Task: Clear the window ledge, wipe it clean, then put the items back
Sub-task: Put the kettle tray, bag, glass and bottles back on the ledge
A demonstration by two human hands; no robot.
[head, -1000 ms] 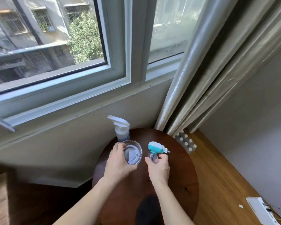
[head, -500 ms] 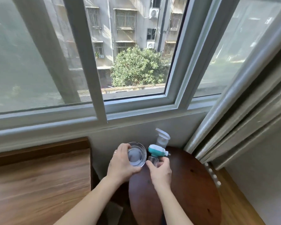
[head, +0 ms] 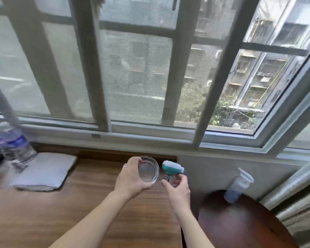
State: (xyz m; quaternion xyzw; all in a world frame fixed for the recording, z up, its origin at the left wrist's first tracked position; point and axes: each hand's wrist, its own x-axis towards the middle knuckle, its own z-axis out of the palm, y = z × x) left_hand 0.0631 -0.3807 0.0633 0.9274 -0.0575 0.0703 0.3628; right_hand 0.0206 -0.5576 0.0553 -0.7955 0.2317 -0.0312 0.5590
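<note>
From my head camera, my left hand [head: 131, 178] grips a clear glass bowl [head: 148, 169] by its rim, held above the wooden ledge [head: 75, 208] just below the window frame [head: 150, 135]. Right of the bowl, my right hand [head: 178, 187] pinches the clear base of a small teal-and-white device [head: 172, 168]. Far left of the bowl, a grey cloth [head: 43, 171] lies on the ledge beside a blurred water bottle [head: 14, 145]. Well right of the bowl, a white-capped spray bottle [head: 238, 185] stands on the round dark desk [head: 240, 224].
</note>
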